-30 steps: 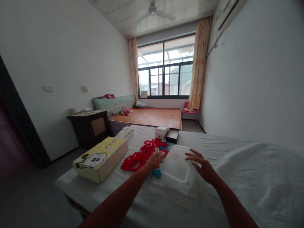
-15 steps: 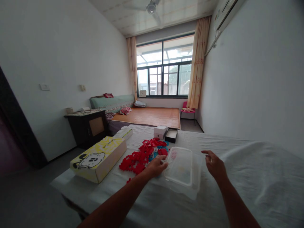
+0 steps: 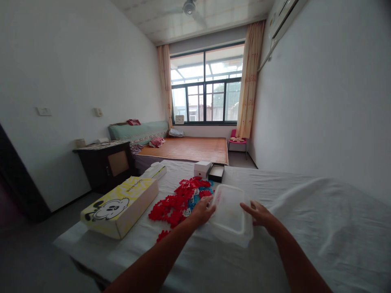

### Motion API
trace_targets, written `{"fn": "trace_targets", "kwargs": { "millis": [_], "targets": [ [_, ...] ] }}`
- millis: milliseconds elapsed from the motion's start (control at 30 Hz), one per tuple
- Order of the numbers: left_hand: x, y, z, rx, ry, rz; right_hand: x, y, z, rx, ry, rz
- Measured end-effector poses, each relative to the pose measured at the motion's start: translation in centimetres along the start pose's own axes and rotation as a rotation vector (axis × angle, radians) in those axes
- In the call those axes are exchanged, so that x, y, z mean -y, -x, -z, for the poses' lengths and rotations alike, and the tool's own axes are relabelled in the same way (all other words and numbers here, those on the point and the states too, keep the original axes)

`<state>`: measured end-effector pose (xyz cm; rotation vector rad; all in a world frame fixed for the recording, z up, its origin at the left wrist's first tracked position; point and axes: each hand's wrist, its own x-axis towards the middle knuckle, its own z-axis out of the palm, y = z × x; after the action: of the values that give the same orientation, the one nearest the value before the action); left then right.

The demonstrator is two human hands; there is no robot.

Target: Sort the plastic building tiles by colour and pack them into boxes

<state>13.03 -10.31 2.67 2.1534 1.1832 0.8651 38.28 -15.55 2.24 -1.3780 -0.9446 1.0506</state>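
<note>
A clear plastic container with a pale translucent lid [image 3: 229, 215] is between my hands on the white-covered table. My left hand [image 3: 202, 212] grips its left edge, thumb near the rim. On the opposite side, my right hand [image 3: 260, 214] holds the right edge, with a finger reaching over the lid. The undersides of both hands are hidden. Just left of the container lies a heap of red lacy pieces [image 3: 171, 207], with blue and white pieces [image 3: 195, 200] among them, partly behind my left hand.
A yellow-and-white cartoon box [image 3: 122, 205] stands at the table's left. Farther back are a small white box [image 3: 202, 168], an open black box [image 3: 216, 172] and a white packet [image 3: 156, 171]. Wrinkled cloth [image 3: 320, 219] covers the right side. A bed [image 3: 189, 148] lies beyond.
My right hand has moved left from beside the container onto its right edge. My left hand stays at the left edge. The view has shifted slightly right.
</note>
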Motion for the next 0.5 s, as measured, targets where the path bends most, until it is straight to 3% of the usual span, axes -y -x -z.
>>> {"fn": "trace_targets", "kwargs": {
  "millis": [167, 333, 500],
  "targets": [
    [0.5, 0.3, 0.2, -0.02, 0.047, 0.037, 1.2, 0.8, -0.6, -0.097, 0.204, 0.009],
    [-0.6, 0.1, 0.8, -0.105, 0.13, -0.008, 1.2, 0.4, -0.6, -0.131, 0.18, 0.061],
    [-1.7, -0.2, 0.6, -0.166, 0.343, -0.033, 0.5, -0.3, -0.1, -0.09, 0.132, -0.025]
  ]
}}
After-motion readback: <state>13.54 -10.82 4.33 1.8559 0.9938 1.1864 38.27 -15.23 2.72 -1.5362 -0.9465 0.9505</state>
